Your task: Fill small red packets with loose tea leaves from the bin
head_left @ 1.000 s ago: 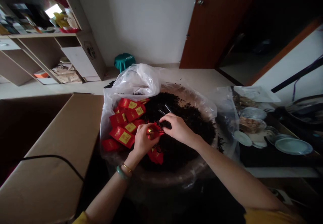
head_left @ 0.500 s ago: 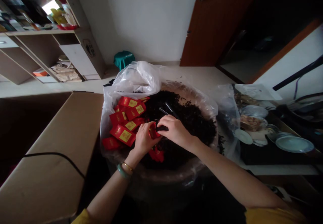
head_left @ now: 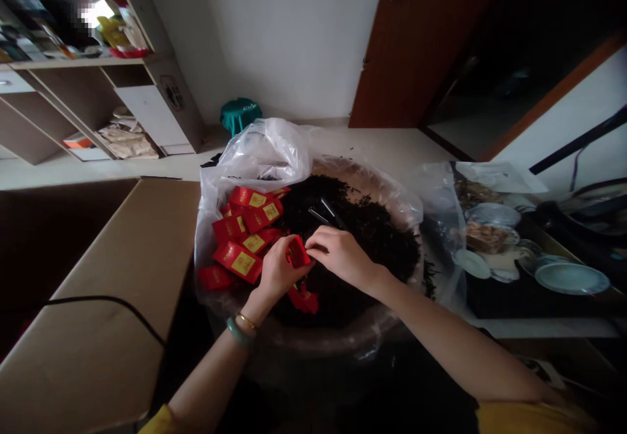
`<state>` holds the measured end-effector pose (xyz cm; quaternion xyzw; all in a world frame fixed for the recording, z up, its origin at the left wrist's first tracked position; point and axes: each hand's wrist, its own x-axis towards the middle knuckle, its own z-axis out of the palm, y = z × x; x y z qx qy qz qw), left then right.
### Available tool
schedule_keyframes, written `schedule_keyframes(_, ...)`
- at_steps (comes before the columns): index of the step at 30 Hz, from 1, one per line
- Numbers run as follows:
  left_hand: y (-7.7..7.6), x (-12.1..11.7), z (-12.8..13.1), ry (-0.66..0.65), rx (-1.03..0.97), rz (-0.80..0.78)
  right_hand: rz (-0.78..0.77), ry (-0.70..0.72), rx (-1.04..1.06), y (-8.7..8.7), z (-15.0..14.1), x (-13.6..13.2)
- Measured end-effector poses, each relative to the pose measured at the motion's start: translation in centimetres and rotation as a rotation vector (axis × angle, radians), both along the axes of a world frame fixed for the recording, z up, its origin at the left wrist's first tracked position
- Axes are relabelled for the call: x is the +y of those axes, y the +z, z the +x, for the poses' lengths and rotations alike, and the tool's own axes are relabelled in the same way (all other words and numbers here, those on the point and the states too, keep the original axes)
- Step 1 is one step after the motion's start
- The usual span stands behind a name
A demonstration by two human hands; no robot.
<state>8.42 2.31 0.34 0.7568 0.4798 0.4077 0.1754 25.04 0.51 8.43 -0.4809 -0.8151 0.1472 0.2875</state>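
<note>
My left hand (head_left: 279,267) is wrapped round a small red packet (head_left: 300,254), whose open mouth faces up and right. At the right edge of that mouth, the thumb and fingertips of my right hand (head_left: 337,251) are pinched together; what they hold, if anything, is too small to tell. Just beyond my right knuckles show two thin metal prongs (head_left: 330,210), their lower ends hidden by the hand. Dark, dry leaf-like material (head_left: 386,245) fills much of the wide round basket (head_left: 416,225) below. More red packets (head_left: 243,263) with gold labels are heaped at its left side.
Clear plastic sheeting (head_left: 274,150) lines the basket and bunches at its back left. An open cardboard box (head_left: 132,258) stands left, a dark cable across its flap. To the right, a dark table (head_left: 519,300) bears dishes and plastic tubs. A teal bin (head_left: 241,115) stands by the wall.
The dark piece between my right fingers no longer shows. Those fingertips are now pinched at the packet's edge, and the packet's mouth is wider and turned more into view.
</note>
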Motion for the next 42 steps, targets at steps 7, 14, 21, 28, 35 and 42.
schedule_keyframes(7, 0.8, -0.2, -0.1, -0.078, 0.015, -0.064, -0.138, 0.165, -0.359, 0.2, -0.2, -0.2)
schedule_keyframes(14, 1.1, -0.4, -0.2, 0.012, -0.013, -0.170, -0.045, 0.144, -0.141, 1.5, 0.0, -0.6)
schedule_keyframes(21, 0.6, -0.4, -0.1, -0.059, -0.002, -0.056, -0.131, 0.162, -0.360, -0.2, -1.0, -1.2)
schedule_keyframes(28, 0.2, -0.1, -0.2, -0.004, 0.014, 0.042, 0.022, 0.040, -0.256, 0.2, -0.7, -1.0)
schedule_keyframes(35, -0.3, -0.1, -0.2, -0.021, 0.040, 0.075, 0.033, 0.135, -0.234, -0.5, -0.8, -0.8)
schedule_keyframes(42, -0.2, -0.4, 0.1, 0.030, 0.052, 0.059, 0.124, 0.018, -0.282, -0.6, -0.8, -0.8)
